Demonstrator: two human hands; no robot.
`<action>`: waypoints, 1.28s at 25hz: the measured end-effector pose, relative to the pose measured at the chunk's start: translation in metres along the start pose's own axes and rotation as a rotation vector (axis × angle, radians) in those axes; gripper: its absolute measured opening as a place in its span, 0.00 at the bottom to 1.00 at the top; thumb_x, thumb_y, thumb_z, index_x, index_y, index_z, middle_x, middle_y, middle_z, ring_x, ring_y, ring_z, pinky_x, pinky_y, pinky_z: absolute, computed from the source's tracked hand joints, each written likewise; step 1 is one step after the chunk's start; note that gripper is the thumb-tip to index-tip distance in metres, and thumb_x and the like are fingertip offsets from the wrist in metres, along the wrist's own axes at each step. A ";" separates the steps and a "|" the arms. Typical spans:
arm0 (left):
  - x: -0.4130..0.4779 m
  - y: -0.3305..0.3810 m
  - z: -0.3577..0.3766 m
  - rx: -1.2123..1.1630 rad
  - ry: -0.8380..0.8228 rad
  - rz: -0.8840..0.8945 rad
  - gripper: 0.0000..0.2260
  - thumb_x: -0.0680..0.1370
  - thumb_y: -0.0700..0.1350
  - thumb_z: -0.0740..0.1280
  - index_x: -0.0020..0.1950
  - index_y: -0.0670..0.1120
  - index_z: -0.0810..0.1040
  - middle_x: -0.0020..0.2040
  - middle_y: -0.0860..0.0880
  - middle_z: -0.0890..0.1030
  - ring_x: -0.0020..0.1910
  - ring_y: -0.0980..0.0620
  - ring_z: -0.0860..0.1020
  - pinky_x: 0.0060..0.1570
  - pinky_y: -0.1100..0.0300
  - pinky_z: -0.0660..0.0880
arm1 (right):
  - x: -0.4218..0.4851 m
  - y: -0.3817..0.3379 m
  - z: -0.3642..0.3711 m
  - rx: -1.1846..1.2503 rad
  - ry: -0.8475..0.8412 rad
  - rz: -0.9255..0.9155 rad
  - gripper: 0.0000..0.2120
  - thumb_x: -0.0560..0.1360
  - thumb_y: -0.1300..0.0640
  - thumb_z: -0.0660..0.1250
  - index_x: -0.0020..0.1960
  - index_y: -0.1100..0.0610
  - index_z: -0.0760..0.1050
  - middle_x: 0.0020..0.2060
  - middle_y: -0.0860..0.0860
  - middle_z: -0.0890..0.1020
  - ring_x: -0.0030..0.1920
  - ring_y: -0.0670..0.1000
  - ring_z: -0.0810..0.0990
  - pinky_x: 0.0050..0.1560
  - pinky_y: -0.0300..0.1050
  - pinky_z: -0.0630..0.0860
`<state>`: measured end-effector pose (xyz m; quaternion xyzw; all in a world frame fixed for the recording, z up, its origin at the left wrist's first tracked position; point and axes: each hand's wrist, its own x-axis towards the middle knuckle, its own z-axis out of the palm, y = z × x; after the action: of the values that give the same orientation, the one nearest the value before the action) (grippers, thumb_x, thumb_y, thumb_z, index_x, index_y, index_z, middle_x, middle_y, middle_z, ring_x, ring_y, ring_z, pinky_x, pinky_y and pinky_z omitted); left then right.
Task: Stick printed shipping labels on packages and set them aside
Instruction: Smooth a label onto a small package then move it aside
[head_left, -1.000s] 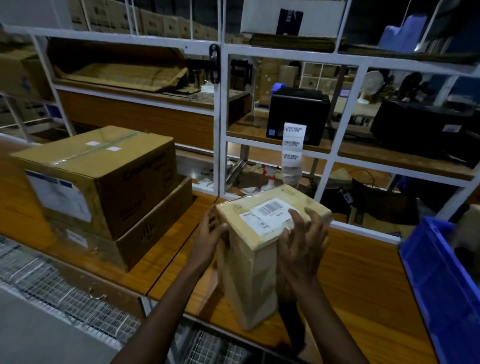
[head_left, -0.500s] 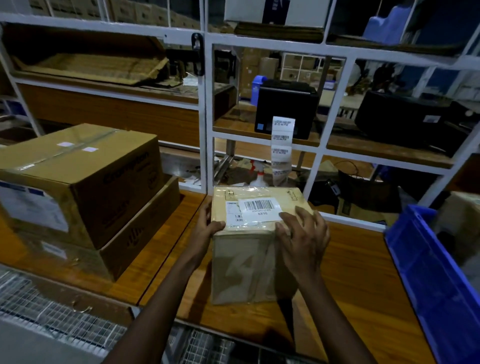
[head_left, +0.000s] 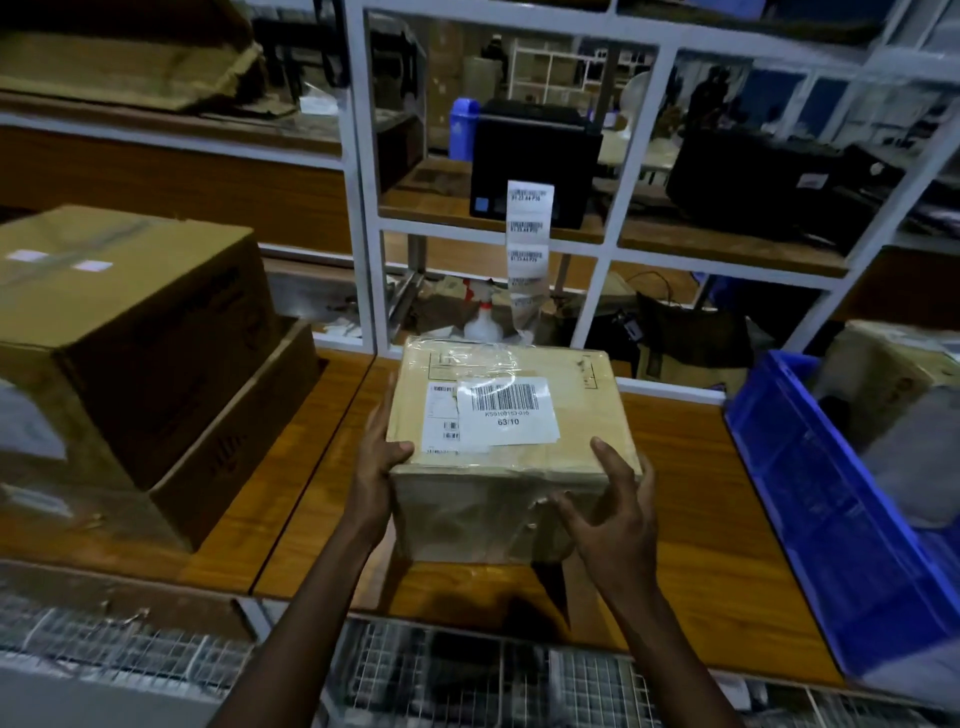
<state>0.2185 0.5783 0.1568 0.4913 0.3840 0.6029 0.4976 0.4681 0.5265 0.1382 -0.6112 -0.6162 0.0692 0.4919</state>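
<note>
Both hands clamp the box (head_left: 582, 415): the left hand (head_left: 376, 483) wraps its near left corner, thumb on top; the right hand (head_left: 610, 514) pinches its near right corner, thumb on the top edge, fingers spread on the front. The box stands on the table (head_left: 675, 493), with the label (head_left: 506, 410) flat on its top. Setting it aside looks next: lift it level and squeeze inward, since the wrap (head_left: 467, 514) may slip. Right of the box sits a crate (head_left: 831, 519), left of it cartons (head_left: 130, 338), and beyond it a printer (head_left: 535, 161) with a hanging strip (head_left: 529, 234).
</note>
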 end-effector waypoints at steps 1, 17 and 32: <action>-0.010 0.000 0.002 0.004 -0.008 0.015 0.36 0.66 0.50 0.65 0.75 0.52 0.62 0.64 0.54 0.79 0.63 0.51 0.77 0.53 0.61 0.76 | -0.008 0.002 -0.003 0.010 0.003 -0.010 0.34 0.66 0.37 0.70 0.70 0.39 0.63 0.73 0.58 0.61 0.68 0.58 0.67 0.53 0.49 0.77; -0.089 0.095 0.262 0.219 -0.150 0.378 0.52 0.61 0.68 0.75 0.77 0.54 0.54 0.72 0.57 0.66 0.67 0.59 0.72 0.56 0.63 0.75 | 0.036 0.053 -0.255 0.231 0.270 -0.106 0.38 0.62 0.67 0.80 0.67 0.51 0.68 0.63 0.58 0.67 0.64 0.47 0.67 0.58 0.21 0.65; -0.097 0.053 0.576 0.409 -0.369 0.536 0.37 0.66 0.41 0.79 0.70 0.48 0.64 0.61 0.64 0.68 0.55 0.73 0.70 0.53 0.79 0.65 | 0.084 0.206 -0.536 -0.023 0.543 -0.151 0.33 0.62 0.69 0.78 0.65 0.60 0.73 0.62 0.62 0.70 0.62 0.51 0.70 0.61 0.28 0.65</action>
<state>0.7704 0.4578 0.3150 0.7637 0.2581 0.5240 0.2747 0.9984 0.3690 0.3119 -0.5652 -0.5063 -0.1410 0.6359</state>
